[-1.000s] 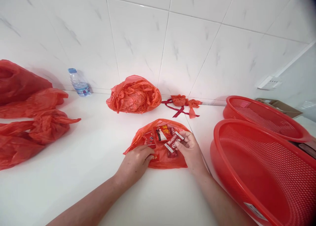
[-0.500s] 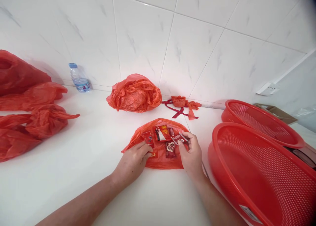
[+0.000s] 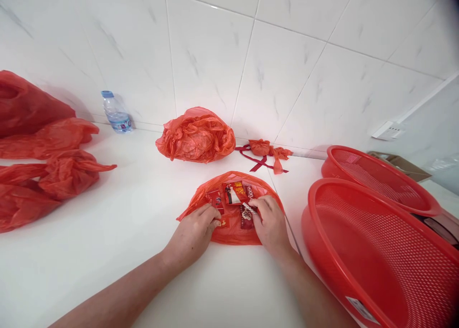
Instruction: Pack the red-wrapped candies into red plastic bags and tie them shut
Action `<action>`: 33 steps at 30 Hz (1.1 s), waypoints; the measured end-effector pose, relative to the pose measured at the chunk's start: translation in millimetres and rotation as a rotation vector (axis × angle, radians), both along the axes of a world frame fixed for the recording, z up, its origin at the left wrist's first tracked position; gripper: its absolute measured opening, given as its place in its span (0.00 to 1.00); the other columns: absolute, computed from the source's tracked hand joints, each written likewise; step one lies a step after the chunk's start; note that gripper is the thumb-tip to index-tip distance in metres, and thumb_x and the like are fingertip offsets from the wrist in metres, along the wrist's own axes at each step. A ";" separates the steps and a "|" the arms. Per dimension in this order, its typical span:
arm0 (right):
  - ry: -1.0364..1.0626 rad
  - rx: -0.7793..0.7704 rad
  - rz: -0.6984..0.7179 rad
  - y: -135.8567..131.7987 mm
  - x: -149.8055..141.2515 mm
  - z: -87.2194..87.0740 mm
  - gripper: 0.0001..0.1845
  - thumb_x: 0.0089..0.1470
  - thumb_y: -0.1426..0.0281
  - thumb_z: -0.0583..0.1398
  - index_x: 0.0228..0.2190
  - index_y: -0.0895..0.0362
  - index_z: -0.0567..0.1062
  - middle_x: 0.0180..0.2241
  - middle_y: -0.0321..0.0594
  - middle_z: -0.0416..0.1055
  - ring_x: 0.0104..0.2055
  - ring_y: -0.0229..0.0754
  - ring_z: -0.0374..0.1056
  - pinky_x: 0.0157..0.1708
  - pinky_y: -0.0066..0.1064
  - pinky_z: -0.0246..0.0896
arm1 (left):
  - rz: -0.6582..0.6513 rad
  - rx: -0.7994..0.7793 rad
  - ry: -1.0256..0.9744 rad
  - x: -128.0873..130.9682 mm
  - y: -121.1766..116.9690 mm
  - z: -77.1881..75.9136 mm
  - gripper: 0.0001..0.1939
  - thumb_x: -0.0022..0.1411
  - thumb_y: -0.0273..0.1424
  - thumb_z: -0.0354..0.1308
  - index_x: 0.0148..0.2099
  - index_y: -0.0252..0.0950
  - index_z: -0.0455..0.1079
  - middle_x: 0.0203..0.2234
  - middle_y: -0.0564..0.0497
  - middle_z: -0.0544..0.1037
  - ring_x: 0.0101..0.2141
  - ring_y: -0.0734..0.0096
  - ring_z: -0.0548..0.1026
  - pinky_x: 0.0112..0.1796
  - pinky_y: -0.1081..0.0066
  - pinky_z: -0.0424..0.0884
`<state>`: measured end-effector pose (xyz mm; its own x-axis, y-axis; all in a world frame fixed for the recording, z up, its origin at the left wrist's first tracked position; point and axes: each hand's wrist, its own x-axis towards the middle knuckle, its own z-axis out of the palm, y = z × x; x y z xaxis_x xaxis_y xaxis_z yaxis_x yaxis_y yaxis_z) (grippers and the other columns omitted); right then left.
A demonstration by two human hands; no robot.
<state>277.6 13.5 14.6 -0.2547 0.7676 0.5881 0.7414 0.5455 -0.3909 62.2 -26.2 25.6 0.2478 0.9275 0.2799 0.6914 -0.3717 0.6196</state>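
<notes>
- L hand: fingers curled, resting by sm. red packet at near edge of bag; grip unclear.
- R hand: fingers narrowly pinched on dark-red white-trimmed packet, appar. holding it.
- Flat orange-red plastic bag: spread under both hands, prob. to keep packets exposed, within reach.
- Red-gold packet: far of hands, between them.
- Round red plastic mesh basket: right of R hand.

Kitchen counter: white tiled wall, red mesh strainers.
</notes>
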 end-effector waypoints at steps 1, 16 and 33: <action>-0.013 -0.011 0.009 0.3 -0.4 -1.4 0.18 0.49 0.83 0.51 0.36 0.53 0.71 0.34 0.41 0.66 0.38 0.44 0.64 0.38 0.38 0.64 | 0.002 -0.009 -0.006 0.1 -0.1 0.3 0.10 0.64 0.26 0.42 0.31 0.39 0.61 0.27 0.53 0.70 0.27 0.72 0.68 0.27 0.72 0.63; 0.041 -0.139 0.135 -14.0 -15.5 10.3 0.06 0.56 0.68 0.56 0.29 0.56 0.72 0.27 0.37 0.66 0.28 0.37 0.62 0.29 0.30 0.59 | 0.125 -0.147 -0.376 0.4 1.2 -4.6 0.10 0.62 0.31 0.50 0.45 0.42 0.66 0.35 0.55 0.78 0.36 0.71 0.75 0.36 0.72 0.72; 0.198 -0.472 0.249 -24.9 -31.4 9.5 0.10 0.50 0.74 0.56 0.20 0.55 0.59 0.22 0.31 0.56 0.24 0.33 0.53 0.23 0.26 0.50 | -0.157 -0.117 -0.175 0.5 -3.3 -5.3 0.22 0.61 0.24 0.48 0.56 0.44 0.59 0.47 0.50 0.75 0.46 0.66 0.73 0.44 0.65 0.72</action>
<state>246.3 -11.3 24.0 -0.3818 0.8897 0.2506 0.5005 0.4269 -0.7532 62.7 -29.5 20.3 0.3484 0.9100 0.2247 0.5093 -0.3850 0.7697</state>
